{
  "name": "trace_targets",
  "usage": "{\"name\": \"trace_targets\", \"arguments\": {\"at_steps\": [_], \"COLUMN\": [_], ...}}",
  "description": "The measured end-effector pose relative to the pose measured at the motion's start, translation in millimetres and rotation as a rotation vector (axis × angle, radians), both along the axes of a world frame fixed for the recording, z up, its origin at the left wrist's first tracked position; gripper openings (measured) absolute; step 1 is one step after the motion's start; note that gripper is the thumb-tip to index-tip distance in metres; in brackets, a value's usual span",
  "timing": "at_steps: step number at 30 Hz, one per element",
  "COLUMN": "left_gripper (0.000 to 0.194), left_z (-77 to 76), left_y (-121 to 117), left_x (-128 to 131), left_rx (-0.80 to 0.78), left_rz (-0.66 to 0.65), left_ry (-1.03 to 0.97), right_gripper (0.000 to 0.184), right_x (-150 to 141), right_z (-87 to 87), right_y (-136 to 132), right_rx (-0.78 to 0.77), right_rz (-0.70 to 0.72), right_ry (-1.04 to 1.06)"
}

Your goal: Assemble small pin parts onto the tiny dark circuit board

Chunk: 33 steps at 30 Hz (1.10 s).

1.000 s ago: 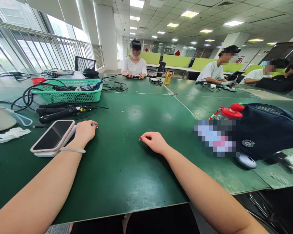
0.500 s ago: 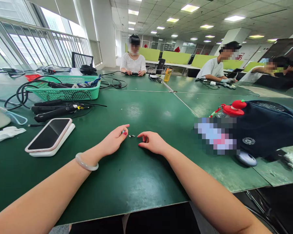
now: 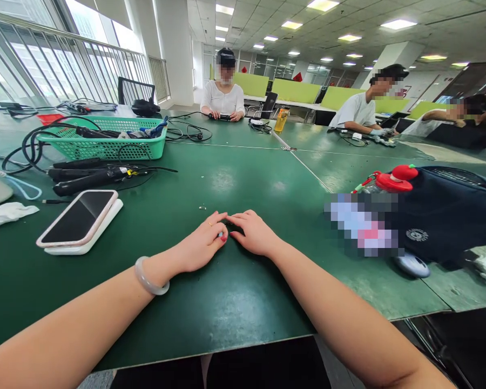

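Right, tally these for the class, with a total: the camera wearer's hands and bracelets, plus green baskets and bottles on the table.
Hands: 2 (left hand, right hand)
Bracelets: 1 (pale bracelet)
Green baskets: 1 (green basket)
Bottles: 2 (orange bottle, red-topped bottle)
Total: 6

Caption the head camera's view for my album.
Left hand and right hand close together at a green table, a phone to their left.
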<state>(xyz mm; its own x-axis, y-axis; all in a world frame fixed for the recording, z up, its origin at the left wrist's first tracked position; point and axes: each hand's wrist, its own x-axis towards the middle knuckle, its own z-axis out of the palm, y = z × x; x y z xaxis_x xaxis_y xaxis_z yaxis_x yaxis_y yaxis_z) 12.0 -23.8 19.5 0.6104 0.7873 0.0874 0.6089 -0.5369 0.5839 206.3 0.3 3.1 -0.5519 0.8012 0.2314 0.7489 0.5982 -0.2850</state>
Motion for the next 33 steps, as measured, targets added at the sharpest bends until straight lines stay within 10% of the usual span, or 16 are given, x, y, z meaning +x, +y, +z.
{"name": "trace_targets", "arguments": {"at_steps": [7,16,33], "left_gripper": [0.029,0.029,0.025], "left_z": [-14.0,2.7,-1.6], "left_y": [45.6,10.9,8.5], "left_x": [-34.2,-10.4,-3.4], "left_rx": [0.138,0.167,-0.312], "left_rz": [0.218,-0.054,0.007], "left_ry": [0.289,0.277,-0.461], "right_gripper": [0.041,0.031,0.015], "right_x": [-3.9,-5.7,1.8], "right_z": [4.5,4.2,7.3], "right_y": [-6.0,-5.4,-2.2], "right_rx": [0.001,-0.023,-0.172], "right_rz": [0.004,-0.029,-0.078], "right_ry": [0.007,0.014,0.091]}}
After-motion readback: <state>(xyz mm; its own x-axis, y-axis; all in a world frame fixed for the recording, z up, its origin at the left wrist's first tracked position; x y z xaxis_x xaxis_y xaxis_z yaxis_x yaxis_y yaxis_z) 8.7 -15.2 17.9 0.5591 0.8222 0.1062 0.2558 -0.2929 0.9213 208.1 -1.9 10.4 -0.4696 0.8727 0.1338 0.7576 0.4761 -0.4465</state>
